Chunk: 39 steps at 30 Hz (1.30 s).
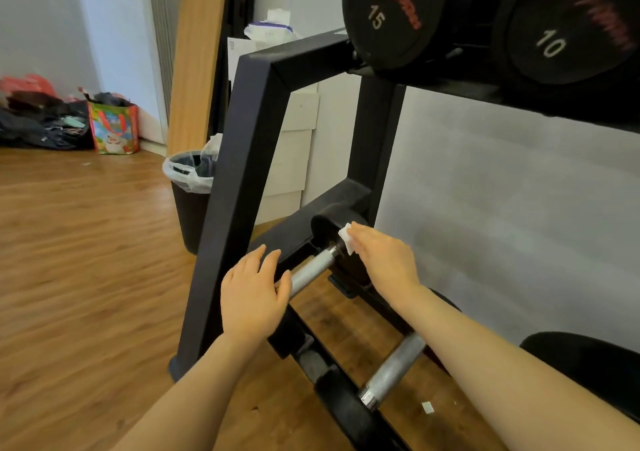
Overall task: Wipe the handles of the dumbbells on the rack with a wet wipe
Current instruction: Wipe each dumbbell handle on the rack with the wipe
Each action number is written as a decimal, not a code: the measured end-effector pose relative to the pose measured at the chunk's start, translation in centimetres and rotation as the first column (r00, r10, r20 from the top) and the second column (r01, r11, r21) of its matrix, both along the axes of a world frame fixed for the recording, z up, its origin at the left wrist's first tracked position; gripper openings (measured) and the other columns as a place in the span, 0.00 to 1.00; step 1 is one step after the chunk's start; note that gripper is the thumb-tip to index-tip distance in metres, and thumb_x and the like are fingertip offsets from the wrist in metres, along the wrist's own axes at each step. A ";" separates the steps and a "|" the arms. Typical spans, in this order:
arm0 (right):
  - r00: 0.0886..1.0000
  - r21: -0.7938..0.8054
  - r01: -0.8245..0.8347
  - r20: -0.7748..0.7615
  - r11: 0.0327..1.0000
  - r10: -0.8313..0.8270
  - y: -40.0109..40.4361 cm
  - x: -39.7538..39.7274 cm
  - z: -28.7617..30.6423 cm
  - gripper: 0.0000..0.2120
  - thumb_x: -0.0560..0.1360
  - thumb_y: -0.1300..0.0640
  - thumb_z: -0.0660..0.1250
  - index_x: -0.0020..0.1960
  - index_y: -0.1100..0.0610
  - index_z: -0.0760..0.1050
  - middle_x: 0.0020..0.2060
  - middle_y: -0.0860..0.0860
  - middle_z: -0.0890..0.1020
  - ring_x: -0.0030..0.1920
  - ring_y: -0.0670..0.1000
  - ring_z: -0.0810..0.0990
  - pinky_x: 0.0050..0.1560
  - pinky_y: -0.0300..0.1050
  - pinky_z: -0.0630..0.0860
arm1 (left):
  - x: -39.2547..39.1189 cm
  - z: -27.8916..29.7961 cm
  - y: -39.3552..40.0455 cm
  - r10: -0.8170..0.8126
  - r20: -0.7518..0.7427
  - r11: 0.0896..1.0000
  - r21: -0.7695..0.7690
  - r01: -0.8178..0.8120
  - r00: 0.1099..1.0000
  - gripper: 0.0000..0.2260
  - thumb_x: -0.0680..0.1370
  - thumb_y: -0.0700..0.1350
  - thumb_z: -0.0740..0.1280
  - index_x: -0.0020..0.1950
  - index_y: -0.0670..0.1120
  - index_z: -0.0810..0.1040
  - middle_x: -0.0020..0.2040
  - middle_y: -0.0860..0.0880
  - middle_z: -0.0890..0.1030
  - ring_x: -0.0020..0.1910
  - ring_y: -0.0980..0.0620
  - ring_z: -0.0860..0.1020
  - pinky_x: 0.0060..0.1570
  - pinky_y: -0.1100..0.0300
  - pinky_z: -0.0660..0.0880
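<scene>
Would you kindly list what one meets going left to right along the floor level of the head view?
Colourful printed gift bag → black bin with white liner → left hand → white wet wipe → right hand.

One head-worn wide-angle camera looked forward and down from close above the lower shelf of the dumbbell rack (pixel 242 159), tilted, with both forearms reaching in from the bottom edge and the wooden floor (pixel 86 242) spreading left.
</scene>
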State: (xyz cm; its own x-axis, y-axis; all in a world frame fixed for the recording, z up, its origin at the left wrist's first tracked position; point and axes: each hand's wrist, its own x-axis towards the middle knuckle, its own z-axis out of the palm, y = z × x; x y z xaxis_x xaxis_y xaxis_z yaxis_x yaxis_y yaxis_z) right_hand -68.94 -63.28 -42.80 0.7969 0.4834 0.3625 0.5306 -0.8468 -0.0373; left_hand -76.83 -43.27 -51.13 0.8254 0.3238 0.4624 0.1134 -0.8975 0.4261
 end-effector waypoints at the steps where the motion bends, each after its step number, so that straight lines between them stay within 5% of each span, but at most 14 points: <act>1: 1.000 -0.006 0.002 0.019 1.000 -0.002 0.0 0.3 0.0 0.27 0.79 0.53 0.65 0.75 0.50 0.63 0.66 0.49 0.76 0.60 0.52 0.80 0.60 0.45 0.75 | 0.1 -0.1 0.1 -0.004 0.022 1.000 -0.019 0.004 1.000 0.21 0.80 0.55 0.59 0.69 0.48 0.77 0.69 0.47 0.76 0.68 0.46 0.74 0.65 0.46 0.72; 6: 0.959 -0.062 -0.021 0.282 0.998 0.037 -0.1 1.4 -0.5 0.24 0.61 0.56 0.83 0.55 0.56 0.82 0.49 0.53 0.85 0.40 0.53 0.81 0.34 0.41 0.75 | -0.2 -0.7 0.0 -0.021 0.050 1.000 -0.020 0.022 0.999 0.20 0.78 0.54 0.57 0.61 0.48 0.82 0.63 0.48 0.80 0.65 0.48 0.76 0.62 0.45 0.75; 10: 0.938 -0.010 -0.104 0.333 0.995 0.101 1.1 3.1 -0.3 0.19 0.60 0.60 0.82 0.49 0.60 0.83 0.54 0.58 0.83 0.50 0.61 0.81 0.45 0.51 0.79 | -0.2 -0.6 0.0 -0.019 0.060 1.000 -0.011 0.019 0.998 0.19 0.77 0.53 0.56 0.56 0.48 0.84 0.61 0.49 0.81 0.65 0.47 0.76 0.62 0.45 0.74; 14: 0.972 0.039 -0.134 0.201 0.990 0.124 1.8 3.6 -0.9 0.23 0.65 0.61 0.79 0.59 0.62 0.80 0.55 0.58 0.81 0.55 0.60 0.80 0.51 0.53 0.81 | -0.2 -0.6 0.1 -0.022 0.069 1.000 -0.016 0.024 0.997 0.19 0.77 0.53 0.56 0.54 0.49 0.84 0.58 0.50 0.83 0.64 0.47 0.77 0.61 0.46 0.74; 18: 0.955 0.028 -0.194 0.234 0.981 0.183 0.4 3.1 -1.9 0.25 0.68 0.63 0.77 0.63 0.63 0.77 0.58 0.59 0.81 0.57 0.61 0.80 0.53 0.53 0.80 | -0.2 -0.7 0.1 -0.022 0.087 1.000 -0.021 0.023 0.996 0.18 0.76 0.52 0.57 0.53 0.48 0.84 0.54 0.51 0.83 0.63 0.48 0.78 0.59 0.48 0.75; 21: 0.951 -0.025 -0.211 0.226 0.977 0.211 0.7 4.0 -1.5 0.27 0.68 0.63 0.76 0.66 0.63 0.74 0.64 0.59 0.78 0.64 0.60 0.77 0.63 0.55 0.71 | -0.2 -0.8 0.0 -0.020 0.105 0.999 -0.027 0.023 0.994 0.17 0.76 0.52 0.57 0.52 0.49 0.84 0.54 0.51 0.83 0.63 0.48 0.78 0.59 0.48 0.74; 24: 0.955 -0.066 -0.200 0.208 0.977 0.210 2.3 5.1 -0.7 0.25 0.78 0.60 0.66 0.74 0.58 0.66 0.73 0.54 0.68 0.74 0.53 0.65 0.73 0.45 0.56 | -0.2 -0.9 0.0 -0.012 0.111 1.000 -0.024 0.014 0.994 0.17 0.76 0.52 0.57 0.51 0.49 0.84 0.54 0.51 0.83 0.63 0.48 0.78 0.59 0.48 0.74; 28: 0.967 0.005 -0.204 0.157 0.979 0.200 3.2 5.4 -0.7 0.22 0.82 0.57 0.59 0.75 0.56 0.63 0.75 0.51 0.65 0.75 0.50 0.60 0.74 0.42 0.54 | -0.3 -0.9 -0.1 -0.016 0.114 1.000 -0.018 0.018 0.993 0.18 0.76 0.52 0.56 0.50 0.49 0.85 0.54 0.51 0.83 0.63 0.47 0.78 0.60 0.48 0.73; 34: 0.962 0.103 -0.211 0.196 0.972 0.188 0.3 4.0 -2.9 0.27 0.71 0.63 0.74 0.69 0.62 0.72 0.66 0.57 0.76 0.67 0.56 0.74 0.63 0.56 0.74 | -0.4 -0.8 -0.1 -0.022 0.109 0.999 -0.030 0.026 0.994 0.19 0.76 0.53 0.56 0.50 0.49 0.85 0.55 0.50 0.83 0.63 0.47 0.78 0.61 0.46 0.73; 39: 0.949 0.026 -0.193 0.257 0.981 0.180 1.5 4.7 -2.1 0.25 0.73 0.63 0.73 0.68 0.62 0.73 0.66 0.57 0.76 0.68 0.56 0.73 0.67 0.53 0.68 | -0.3 -0.9 0.0 -0.025 0.113 0.998 -0.046 0.030 0.993 0.19 0.76 0.53 0.55 0.51 0.49 0.85 0.56 0.51 0.83 0.64 0.47 0.77 0.62 0.46 0.72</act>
